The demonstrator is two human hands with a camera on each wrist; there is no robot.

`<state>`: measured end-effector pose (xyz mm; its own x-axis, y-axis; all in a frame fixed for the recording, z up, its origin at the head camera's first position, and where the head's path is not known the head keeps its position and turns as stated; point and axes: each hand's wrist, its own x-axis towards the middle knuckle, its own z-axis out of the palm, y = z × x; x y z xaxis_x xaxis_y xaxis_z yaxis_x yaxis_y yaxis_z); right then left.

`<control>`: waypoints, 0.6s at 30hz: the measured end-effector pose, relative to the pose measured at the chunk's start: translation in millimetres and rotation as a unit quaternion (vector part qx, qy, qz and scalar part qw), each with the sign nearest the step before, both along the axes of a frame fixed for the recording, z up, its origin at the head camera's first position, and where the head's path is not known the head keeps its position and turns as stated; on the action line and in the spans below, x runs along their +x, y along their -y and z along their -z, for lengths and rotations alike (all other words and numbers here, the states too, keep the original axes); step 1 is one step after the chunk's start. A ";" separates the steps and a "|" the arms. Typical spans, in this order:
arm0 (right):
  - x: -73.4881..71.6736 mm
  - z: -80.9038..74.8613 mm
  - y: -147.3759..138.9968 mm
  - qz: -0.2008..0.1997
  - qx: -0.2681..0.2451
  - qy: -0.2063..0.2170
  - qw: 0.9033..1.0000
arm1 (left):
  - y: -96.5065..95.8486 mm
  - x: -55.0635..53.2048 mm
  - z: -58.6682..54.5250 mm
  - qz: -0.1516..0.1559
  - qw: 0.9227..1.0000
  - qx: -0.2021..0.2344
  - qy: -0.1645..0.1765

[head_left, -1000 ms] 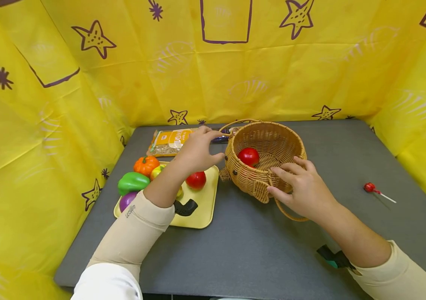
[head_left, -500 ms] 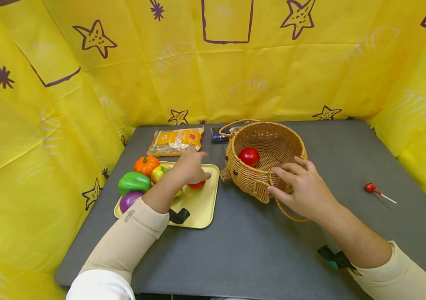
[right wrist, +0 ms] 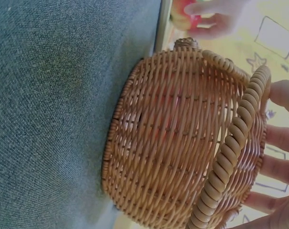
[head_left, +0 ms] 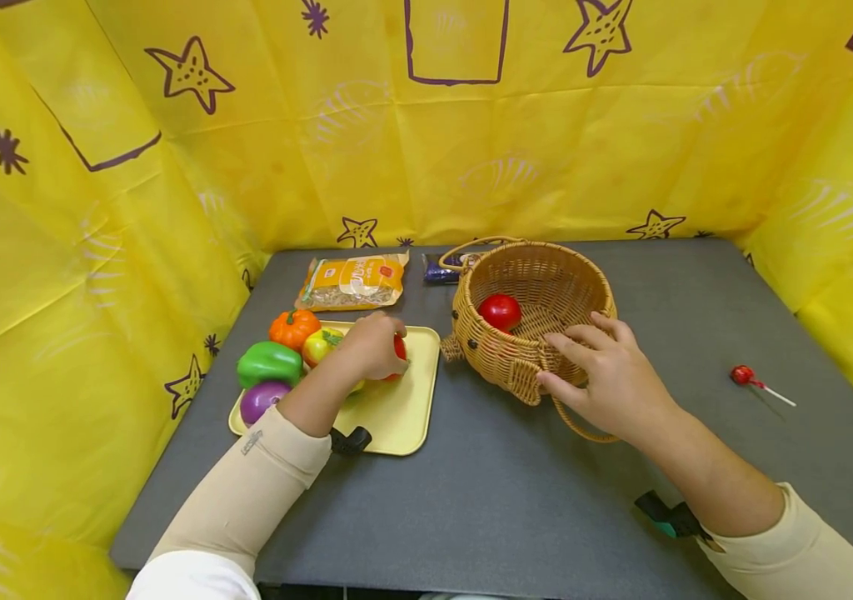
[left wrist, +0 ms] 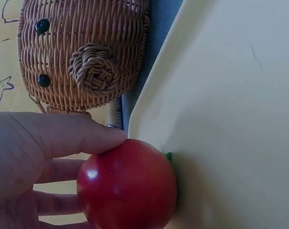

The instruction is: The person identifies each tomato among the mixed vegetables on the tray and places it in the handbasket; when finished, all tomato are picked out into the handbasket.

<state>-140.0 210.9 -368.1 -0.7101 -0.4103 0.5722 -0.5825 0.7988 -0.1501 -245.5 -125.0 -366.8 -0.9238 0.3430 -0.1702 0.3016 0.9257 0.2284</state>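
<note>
Beige sleeves (head_left: 276,467), dark lettering (head_left: 251,442), white cloth (head_left: 194,578), black wrist pieces (head_left: 351,440)

A wicker basket (right wrist: 178,138) fills the middle, its thick coiled handle (right wrist: 224,155) crossing the weave. The right hand (right wrist: 283,167) is at the right edge, fingers spread at the basket's rim. Blue-grey counter (right wrist: 63,114) spans the left. At the top, the blurred left hand (right wrist: 225,13) seems to hold a red thing (right wrist: 181,6).
</note>
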 end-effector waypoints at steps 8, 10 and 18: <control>0.3 -0.1 0.2 0.002 0.001 0.003 1.000 | 3.9 2.8 1.2 0.005 1.000 0.009 -0.012; 0.3 -0.3 0.1 0.002 0.000 0.004 1.000 | 4.7 3.3 1.2 0.007 1.000 0.012 -0.016; 0.2 -0.7 -0.1 0.001 0.002 0.005 1.000 | 2.9 5.9 1.8 0.010 0.999 0.028 -0.029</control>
<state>-139.8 211.0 -367.4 -0.7165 -0.4105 0.5640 -0.5792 0.8007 -0.1531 -239.6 -127.9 -368.6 -0.9241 0.3697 -0.0968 0.3347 0.9052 0.2619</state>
